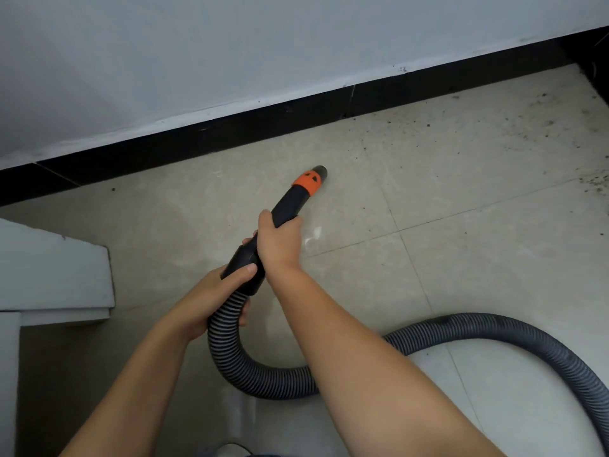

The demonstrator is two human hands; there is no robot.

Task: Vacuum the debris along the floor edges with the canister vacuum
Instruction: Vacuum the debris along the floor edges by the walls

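Note:
A black vacuum nozzle (298, 196) with an orange collar points down at the beige tiled floor (445, 258), its tip a short way from the black skirting board (230, 133). My right hand (278, 240) grips the black handle just behind the nozzle. My left hand (217, 298) grips the lower end of the handle where the ribbed grey hose (494, 328) joins it. The hose loops under my arms and runs off to the right. Dark debris (540, 127) is scattered over the floor at the far right. The canister is out of view.
A white wall (230, 44) rises behind the skirting. A white stepped ledge (56, 268) juts in at the left, with a brown surface (49, 374) below it. More dirt (596, 183) lies at the right edge.

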